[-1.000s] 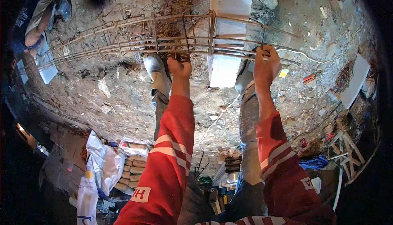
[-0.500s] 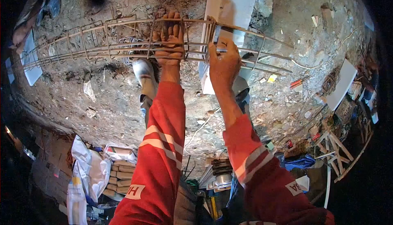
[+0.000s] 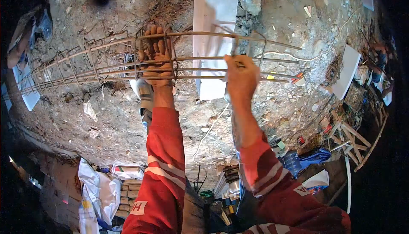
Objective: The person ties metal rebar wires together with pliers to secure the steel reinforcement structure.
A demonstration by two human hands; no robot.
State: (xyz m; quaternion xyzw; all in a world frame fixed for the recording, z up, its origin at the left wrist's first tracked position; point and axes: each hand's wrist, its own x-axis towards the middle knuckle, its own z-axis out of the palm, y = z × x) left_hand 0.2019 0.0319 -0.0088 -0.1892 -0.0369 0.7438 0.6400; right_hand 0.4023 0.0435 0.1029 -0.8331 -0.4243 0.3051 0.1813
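Observation:
A long cage of thin steel bars (image 3: pixel 115 66) crosses the view from the far left to right of centre. Under its bars lies my left hand (image 3: pixel 155 63), palm up, fingers stretched out and slightly bent, with the bars passing across it. My right hand (image 3: pixel 243 74) is closed at the cage's right part, thumb and fingers pinched on a square wire stirrup (image 3: pixel 235 46) that is blurred by motion. Another stirrup (image 3: pixel 263 48) stands nearer the bars' right ends. Behind the bars, between my hands, is a white board (image 3: pixel 211 89).
Rubble and stones cover the dirt ground (image 3: pixel 289 25). A boot (image 3: pixel 145 91) shows below my left hand. At right are a white panel (image 3: pixel 346 72) and wooden pieces (image 3: pixel 351 136). White sacking (image 3: pixel 106 191) lies at lower left; part of a person (image 3: pixel 17 48) shows at far left.
The view has shifted, with the board and my left hand now further left. My right hand has moved right along the bars, away from my left hand, and the stirrup with it.

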